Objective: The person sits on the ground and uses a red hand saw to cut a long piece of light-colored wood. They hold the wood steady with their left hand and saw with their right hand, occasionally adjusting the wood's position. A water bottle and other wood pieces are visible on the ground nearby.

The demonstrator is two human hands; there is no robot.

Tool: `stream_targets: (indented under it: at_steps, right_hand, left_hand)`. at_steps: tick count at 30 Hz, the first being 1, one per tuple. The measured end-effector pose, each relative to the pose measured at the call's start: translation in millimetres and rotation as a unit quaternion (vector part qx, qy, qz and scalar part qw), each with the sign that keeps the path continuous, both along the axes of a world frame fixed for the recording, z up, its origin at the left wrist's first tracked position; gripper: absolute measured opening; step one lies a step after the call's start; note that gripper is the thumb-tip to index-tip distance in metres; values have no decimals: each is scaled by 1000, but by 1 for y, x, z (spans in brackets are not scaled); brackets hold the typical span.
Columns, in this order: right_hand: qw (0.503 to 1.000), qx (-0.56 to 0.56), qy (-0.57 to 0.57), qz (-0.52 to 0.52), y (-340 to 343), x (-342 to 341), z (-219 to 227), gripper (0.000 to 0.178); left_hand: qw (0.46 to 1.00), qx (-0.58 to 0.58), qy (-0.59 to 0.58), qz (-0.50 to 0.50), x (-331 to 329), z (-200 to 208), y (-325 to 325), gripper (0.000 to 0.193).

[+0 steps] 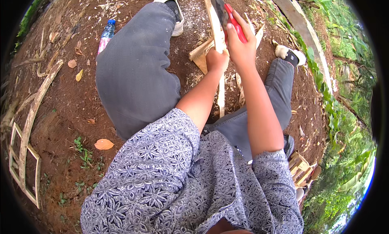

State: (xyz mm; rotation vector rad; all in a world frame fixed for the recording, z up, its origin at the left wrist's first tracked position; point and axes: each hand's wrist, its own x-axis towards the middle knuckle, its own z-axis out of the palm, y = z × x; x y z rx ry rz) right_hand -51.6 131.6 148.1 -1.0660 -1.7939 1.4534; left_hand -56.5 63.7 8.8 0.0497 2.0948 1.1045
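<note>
My left hand (216,60) is closed around a long, pale wooden strip (214,19), which runs away from me between my legs. Part of the strip also shows on the near side of the hand. My right hand (242,43) grips the red handle (238,25) of a tool with a wide dark blade (220,9). That blade lies close along the right side of the strip; whether they touch I cannot tell, and no teeth can be made out. Under the strip, just past my left hand, sits a short wooden block (200,50).
A bottle with a blue cap (108,30) stands left of my left leg. A wooden frame (38,177) and a long stick (38,96) lie at far left. Wood shavings litter the soil around my feet. Cut wood pieces (299,167) lie at right, and a concrete edge (310,35) borders plants.
</note>
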Motion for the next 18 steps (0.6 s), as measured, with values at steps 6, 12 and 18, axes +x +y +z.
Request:
stream_targets:
  at_steps: [6, 12, 18]
  right_hand:
    - [991, -86, -102, -6, -46, 85, 138, 43]
    - [995, -20, -98, 10, -16, 42, 108, 38]
    - [998, 13, 68, -5, 96, -105, -63, 35]
  left_hand:
    - [999, -22, 29, -30, 7, 10, 7, 29]
    - [998, -30, 46, -4, 4, 11, -3, 26]
    - [1000, -3, -11, -20, 9, 16, 6, 23]
